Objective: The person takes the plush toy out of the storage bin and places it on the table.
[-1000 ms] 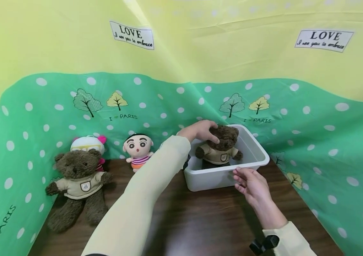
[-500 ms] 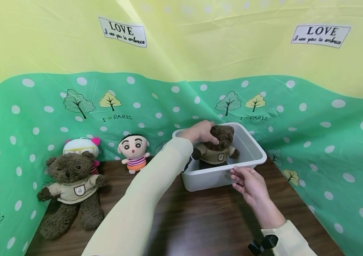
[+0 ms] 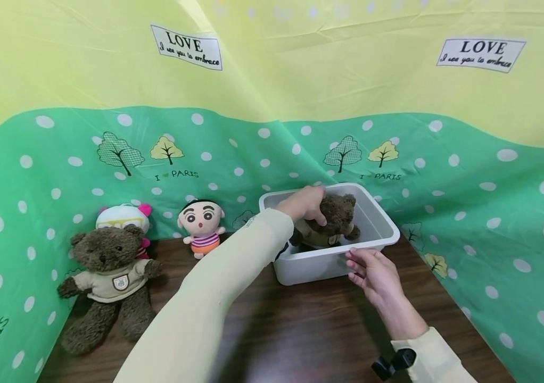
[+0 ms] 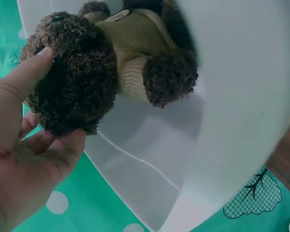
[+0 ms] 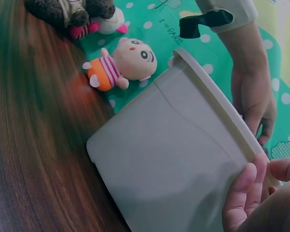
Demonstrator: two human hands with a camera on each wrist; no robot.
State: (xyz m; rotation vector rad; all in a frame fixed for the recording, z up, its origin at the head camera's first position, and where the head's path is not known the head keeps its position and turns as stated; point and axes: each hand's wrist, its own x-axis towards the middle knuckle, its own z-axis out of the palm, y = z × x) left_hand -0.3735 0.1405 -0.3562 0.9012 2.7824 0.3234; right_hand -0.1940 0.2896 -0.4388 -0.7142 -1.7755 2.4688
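My left hand (image 3: 304, 204) grips the head of a dark brown teddy bear (image 3: 339, 214) in a beige sweater, inside a pale grey plastic bin (image 3: 311, 268). In the left wrist view, the thumb lies on one side of the bear's furry head (image 4: 72, 82) and the fingers curl under the other. The bear leans back, its legs mostly hidden by the bin's front wall. With thumb and fingers, my right hand (image 3: 378, 279) pinches the near rim toward the right corner. The right wrist view shows those fingers (image 5: 242, 186) against the outer wall.
On the dark wooden table (image 3: 296, 330), a second brown teddy bear (image 3: 114, 276) sits at the left. Behind it is a white-and-pink plush (image 3: 122, 215), and beside them a plush boy doll (image 3: 202, 226) in striped shirt. Green and yellow printed cloth (image 3: 233, 143) encloses the back and sides.
The left hand has pushed the bear's head lower, and the bear now tilts further down in the bin. The view shifted slightly. The right hand stays at the rim.
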